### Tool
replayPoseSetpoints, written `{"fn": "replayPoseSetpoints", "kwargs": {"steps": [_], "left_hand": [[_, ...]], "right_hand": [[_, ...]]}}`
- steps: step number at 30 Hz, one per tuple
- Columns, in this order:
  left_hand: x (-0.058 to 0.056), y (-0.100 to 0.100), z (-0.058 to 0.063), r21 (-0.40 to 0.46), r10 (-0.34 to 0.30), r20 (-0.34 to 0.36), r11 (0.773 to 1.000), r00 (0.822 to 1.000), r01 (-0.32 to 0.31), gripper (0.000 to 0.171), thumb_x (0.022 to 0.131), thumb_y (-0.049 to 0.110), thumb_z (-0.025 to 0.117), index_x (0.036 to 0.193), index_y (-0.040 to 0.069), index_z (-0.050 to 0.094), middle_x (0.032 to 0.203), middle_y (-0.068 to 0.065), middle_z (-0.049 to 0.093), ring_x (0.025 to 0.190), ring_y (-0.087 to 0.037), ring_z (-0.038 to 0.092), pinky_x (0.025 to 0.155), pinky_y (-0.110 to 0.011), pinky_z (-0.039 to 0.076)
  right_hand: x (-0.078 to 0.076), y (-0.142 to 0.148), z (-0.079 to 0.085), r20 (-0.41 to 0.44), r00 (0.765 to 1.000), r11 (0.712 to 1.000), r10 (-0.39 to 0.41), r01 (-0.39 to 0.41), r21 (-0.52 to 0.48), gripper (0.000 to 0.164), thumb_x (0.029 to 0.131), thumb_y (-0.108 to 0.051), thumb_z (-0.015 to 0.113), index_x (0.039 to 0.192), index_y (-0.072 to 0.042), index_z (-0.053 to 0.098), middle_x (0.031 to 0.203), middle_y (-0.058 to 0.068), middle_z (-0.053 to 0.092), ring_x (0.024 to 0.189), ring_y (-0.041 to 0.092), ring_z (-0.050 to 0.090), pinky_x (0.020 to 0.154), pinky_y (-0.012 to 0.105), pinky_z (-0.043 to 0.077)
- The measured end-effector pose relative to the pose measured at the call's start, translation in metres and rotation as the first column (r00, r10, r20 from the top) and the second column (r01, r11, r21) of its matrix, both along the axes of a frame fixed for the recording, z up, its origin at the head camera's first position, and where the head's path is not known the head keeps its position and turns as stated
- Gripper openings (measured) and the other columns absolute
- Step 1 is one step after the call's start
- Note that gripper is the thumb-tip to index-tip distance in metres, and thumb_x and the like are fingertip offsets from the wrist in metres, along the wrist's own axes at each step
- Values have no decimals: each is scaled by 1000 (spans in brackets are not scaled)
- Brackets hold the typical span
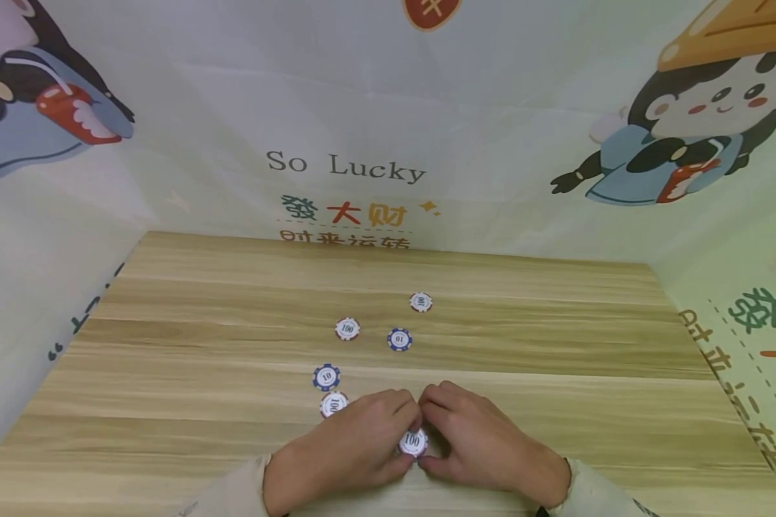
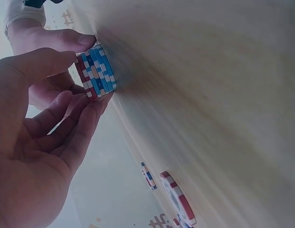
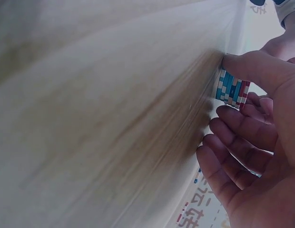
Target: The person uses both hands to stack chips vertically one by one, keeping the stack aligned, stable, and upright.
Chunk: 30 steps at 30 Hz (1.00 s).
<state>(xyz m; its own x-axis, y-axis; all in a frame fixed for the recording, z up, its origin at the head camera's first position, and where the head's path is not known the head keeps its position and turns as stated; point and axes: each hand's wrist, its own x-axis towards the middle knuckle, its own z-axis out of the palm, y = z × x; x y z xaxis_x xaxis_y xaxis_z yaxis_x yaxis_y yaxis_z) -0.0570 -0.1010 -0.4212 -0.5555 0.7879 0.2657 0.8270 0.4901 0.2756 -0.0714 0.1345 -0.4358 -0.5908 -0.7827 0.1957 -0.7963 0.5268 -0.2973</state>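
Observation:
A short stack of poker chips (image 1: 412, 441) stands on the wooden table between both hands, a white chip marked 100 on top. In the left wrist view the chip stack (image 2: 97, 72) shows red, blue and light blue edges. My left hand (image 1: 368, 434) holds the stack from the left, thumb on the near side and fingers on the far side. From the right, my right hand (image 1: 481, 441) grips it with thumb and forefinger; in the right wrist view that thumb lies low against the stack (image 3: 232, 89), its other fingers loosely bent.
Beyond the hands lie loose chips: a white 100 chip (image 1: 333, 404) partly behind the left hand, a blue 10 chip (image 1: 326, 377), another white chip (image 1: 347, 329), another blue chip (image 1: 399, 339) and a farther white chip (image 1: 421, 301). Printed cloth walls (image 1: 362, 108) enclose the table (image 1: 588, 316).

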Motion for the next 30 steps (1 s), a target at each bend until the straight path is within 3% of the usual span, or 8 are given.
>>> {"fn": "replayPoseSetpoints", "kwargs": {"steps": [8,18,26,30], "left_hand": [[-1,-5,5,1,33,15,999,999,-33,32,91,25,88,107,9,66,102,2,62,89,-9,59,83,-23,54],[0,-24,12,-46,154,93,988,984,-150,36,90,27,90,112,10,66,113,-1,66,99,-17,65,88,-33,59],[3,-42,5,-56,228,47,973,973,-225,39,86,21,91,115,10,67,114,0,65,99,-19,65,83,-37,60],[5,-52,2,-61,249,30,967,968,-247,38,85,18,90,115,10,68,114,0,65,100,-20,65,86,-38,60]], "right_hand": [[-1,-1,1,24,1000,1000,-9,9,-4,39,81,-34,96,108,-13,76,106,-11,63,93,5,54,79,20,51],[0,-3,3,64,998,1000,-10,10,-2,33,82,-31,95,106,-16,77,105,-12,62,93,3,52,78,19,49],[-1,-2,4,83,997,1000,-9,9,1,32,82,-29,95,106,-17,77,107,-12,63,96,4,53,81,21,51],[-3,-2,4,62,998,1000,-1,2,-10,34,81,-30,95,106,-16,77,113,-10,64,105,8,57,91,26,55]]}}
